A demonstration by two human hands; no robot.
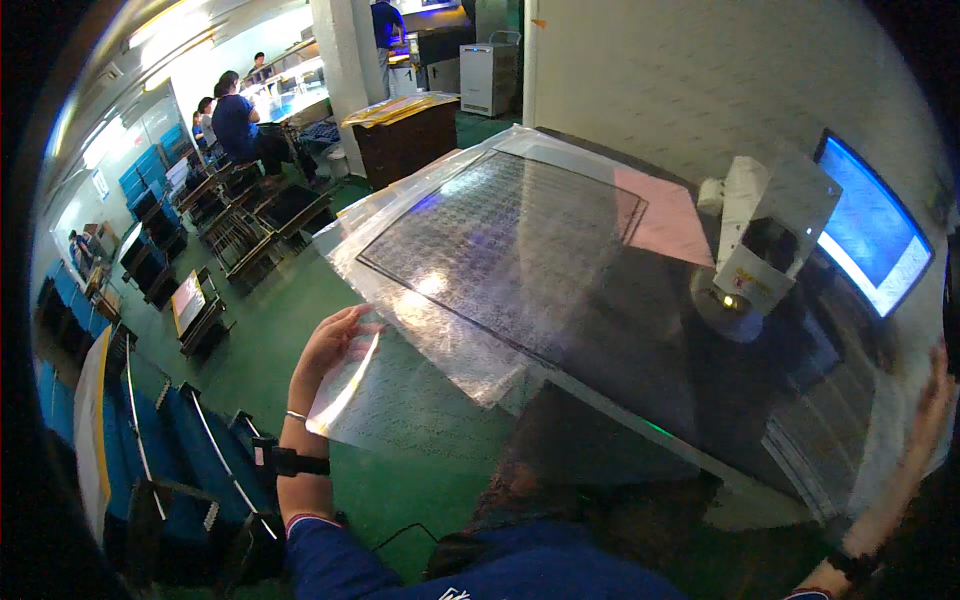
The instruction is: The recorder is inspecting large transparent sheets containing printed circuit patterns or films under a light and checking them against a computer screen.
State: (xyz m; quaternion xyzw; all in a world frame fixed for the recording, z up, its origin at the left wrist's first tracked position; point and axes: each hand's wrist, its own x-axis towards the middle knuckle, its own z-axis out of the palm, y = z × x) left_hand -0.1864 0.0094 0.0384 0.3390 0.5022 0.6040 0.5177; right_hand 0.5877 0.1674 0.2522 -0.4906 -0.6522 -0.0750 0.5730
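A large, see-through plastic film sheet (420, 400) with faint rows of marks spans the space before me, above the table's front edge. My left hand (340, 338) grips its left edge, fingers bent around it, and a bright glare runs along the curled film there. At the far right, my right hand (935, 400) is at the sheet's other side; its fingertips are partly lost in the dark rim. Seen through the film, another clear sheet (470, 230) with a dark border and fine pattern lies on the dark table (640, 330).
A pink sheet (660, 215) lies toward the table's back. On the right stand a white device (770, 240) with a small lit lamp and a monitor (870, 225) with a blue screen. Racks (190, 470) stand at my left. Farther off, people (236, 120) sit at a lit bench.
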